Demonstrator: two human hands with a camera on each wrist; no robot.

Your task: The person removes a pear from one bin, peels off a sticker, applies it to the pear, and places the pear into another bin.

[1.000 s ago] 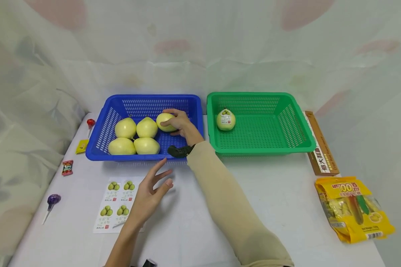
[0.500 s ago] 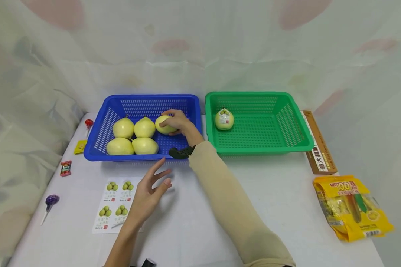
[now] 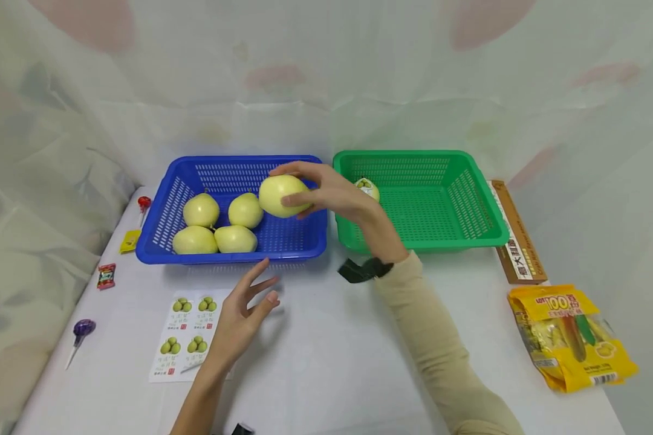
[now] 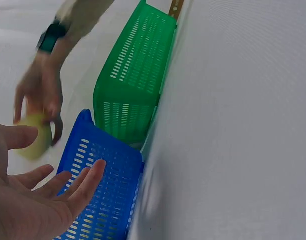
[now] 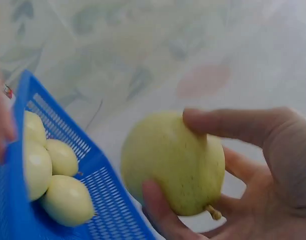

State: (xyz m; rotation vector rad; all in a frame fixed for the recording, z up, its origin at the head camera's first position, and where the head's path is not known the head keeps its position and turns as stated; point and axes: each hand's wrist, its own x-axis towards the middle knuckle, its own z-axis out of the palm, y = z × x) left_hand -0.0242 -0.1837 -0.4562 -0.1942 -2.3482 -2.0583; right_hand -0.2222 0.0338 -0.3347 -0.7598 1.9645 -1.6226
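My right hand (image 3: 332,192) grips a yellow-green pear (image 3: 282,196) above the right part of the blue basket (image 3: 231,258). In the right wrist view the thumb and fingers curl round this pear (image 5: 168,160), its stem showing at the bottom. Several other pears (image 3: 201,211) lie in the left half of the blue basket. My left hand (image 3: 240,320) hangs with its fingers loosely spread just in front of that basket, holding nothing. Beside its wrist lies a sheet of pear stickers (image 3: 168,356), partly covered by the left arm.
A green basket (image 3: 421,244) stands to the right, with one labelled pear (image 3: 371,189) partly behind my right hand. Further right are a brown box (image 3: 518,241) and a yellow snack bag (image 3: 571,338). Along the left edge lie a purple lollipop (image 3: 83,328), a red lollipop (image 3: 144,202) and wrapped candies (image 3: 106,276).
My right hand has lifted the pear off the blue basket's floor and drawn it up and rightward. One remaining pear has shifted slightly right. My left hand has stayed in place.
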